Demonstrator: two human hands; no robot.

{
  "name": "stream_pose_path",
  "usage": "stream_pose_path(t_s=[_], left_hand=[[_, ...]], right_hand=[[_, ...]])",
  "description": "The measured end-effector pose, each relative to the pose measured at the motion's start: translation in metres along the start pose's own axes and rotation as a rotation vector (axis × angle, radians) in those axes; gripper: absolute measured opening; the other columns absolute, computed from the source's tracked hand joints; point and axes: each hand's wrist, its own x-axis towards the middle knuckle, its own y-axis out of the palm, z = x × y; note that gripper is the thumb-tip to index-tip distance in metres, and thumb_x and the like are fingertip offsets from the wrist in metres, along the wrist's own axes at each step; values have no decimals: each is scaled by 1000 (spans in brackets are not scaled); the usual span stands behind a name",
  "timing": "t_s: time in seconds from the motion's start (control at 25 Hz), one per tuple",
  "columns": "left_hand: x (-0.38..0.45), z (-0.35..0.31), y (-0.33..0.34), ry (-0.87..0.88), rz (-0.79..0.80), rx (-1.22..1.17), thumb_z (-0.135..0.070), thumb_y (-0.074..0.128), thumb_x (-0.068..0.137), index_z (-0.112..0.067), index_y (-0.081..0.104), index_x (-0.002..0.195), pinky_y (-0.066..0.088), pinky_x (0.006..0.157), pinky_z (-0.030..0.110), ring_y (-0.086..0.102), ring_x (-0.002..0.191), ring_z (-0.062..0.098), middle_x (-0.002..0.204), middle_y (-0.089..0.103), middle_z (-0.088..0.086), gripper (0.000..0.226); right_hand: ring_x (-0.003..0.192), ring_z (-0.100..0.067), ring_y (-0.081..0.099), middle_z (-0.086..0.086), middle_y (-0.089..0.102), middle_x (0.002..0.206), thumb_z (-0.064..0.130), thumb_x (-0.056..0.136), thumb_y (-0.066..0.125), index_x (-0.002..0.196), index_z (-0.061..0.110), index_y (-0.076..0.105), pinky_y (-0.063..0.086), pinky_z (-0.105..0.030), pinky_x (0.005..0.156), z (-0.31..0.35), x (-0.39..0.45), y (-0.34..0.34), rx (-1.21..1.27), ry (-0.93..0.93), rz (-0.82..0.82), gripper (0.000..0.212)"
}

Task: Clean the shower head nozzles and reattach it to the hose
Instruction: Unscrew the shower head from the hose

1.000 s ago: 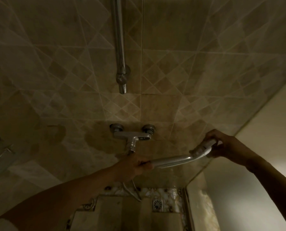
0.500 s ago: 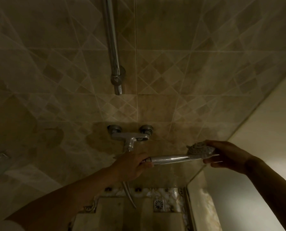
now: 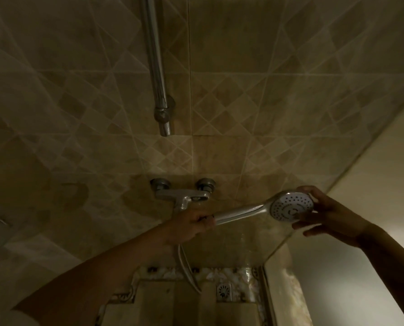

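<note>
Tiled wall (image 3: 267, 55) | left hand (image 3: 187, 225) grips shower head (image 3: 290, 207) handle | right hand (image 3: 328, 214) cups its rim

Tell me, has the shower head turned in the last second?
Yes. The shower head has rolled, so its nozzle face now points at the camera instead of edge-on. It stays right of the wall tap, gripped by the left hand and right hand.

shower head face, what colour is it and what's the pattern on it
White shower head face, dotted with rings of small dark nozzle holes, on a chrome handle; head view.
</note>
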Motion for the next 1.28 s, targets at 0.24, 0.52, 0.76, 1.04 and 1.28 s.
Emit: stream_pose_path(t_s=[0.24,0.52,0.76,1.04,1.28], left_hand=[[3,9,-9,10,-37,-293,-8,56,92,-12,49,92,39,45,23,44,45,10,63,53,4,8],[-1,6,-14,48,-24,-244,-10,54,94,-12,54,86,33,46,21,42,49,9,58,56,-5,8],[-1,4,-11,42,-14,-209,-11,53,95,-7,56,87,32,45,13,39,45,2,55,48,-6,9],[0,3,-9,34,-71,-182,-11,52,95,-16,55,81,32,46,10,41,45,-2,48,50,-11,16],[3,13,-18,23,-113,-213,-15,53,95,-17,57,82,32,45,13,40,42,0,48,48,-9,14]], right_hand=[[94,-28,68,-24,64,123,26,95,48,110,2,64,57,-32,79,3,4,9,379,-84,-116,33],[109,-31,66,-12,67,125,0,67,79,137,20,52,59,-36,80,0,0,-11,128,-70,1,78],[95,-31,72,-8,59,118,13,80,76,125,34,50,61,-45,72,8,-9,-4,-333,-26,-3,56],[103,-35,68,-20,62,126,56,40,92,106,3,68,59,-41,83,0,-4,6,137,-153,-187,88],[114,-33,63,-11,61,131,1,58,87,148,38,32,59,-45,83,3,-5,2,181,-22,-10,112]])
